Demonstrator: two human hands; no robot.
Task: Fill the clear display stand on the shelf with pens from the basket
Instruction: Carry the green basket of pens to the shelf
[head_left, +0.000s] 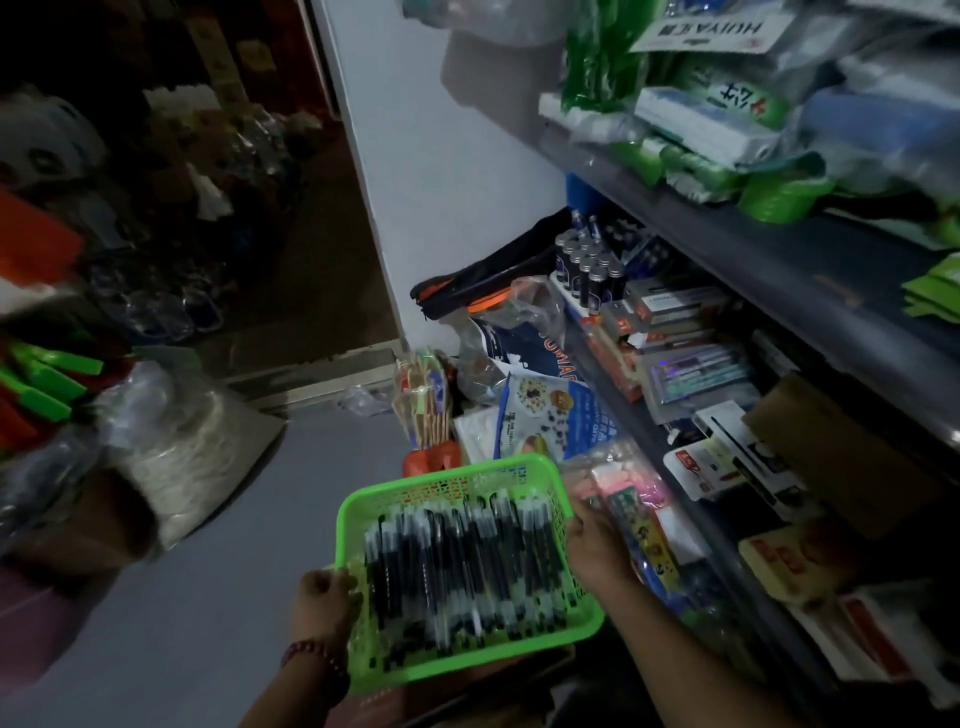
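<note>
A bright green plastic basket (395, 491) sits low in the middle of the view, full of black and clear pens (462, 566) lying side by side. My left hand (324, 597) grips its left rim. My right hand (597, 545) holds its right rim, next to the shelf edge. I cannot make out a clear display stand among the goods on the shelf.
A dark shelf unit (779, 260) runs along the right, packed with boxed stationery, small bottles (592, 265) and green packets above. Bagged items (634, 499) lie by my right hand. Packets and a bundle of sticks (421, 400) stand behind the basket. Wrapped goods sit at the left.
</note>
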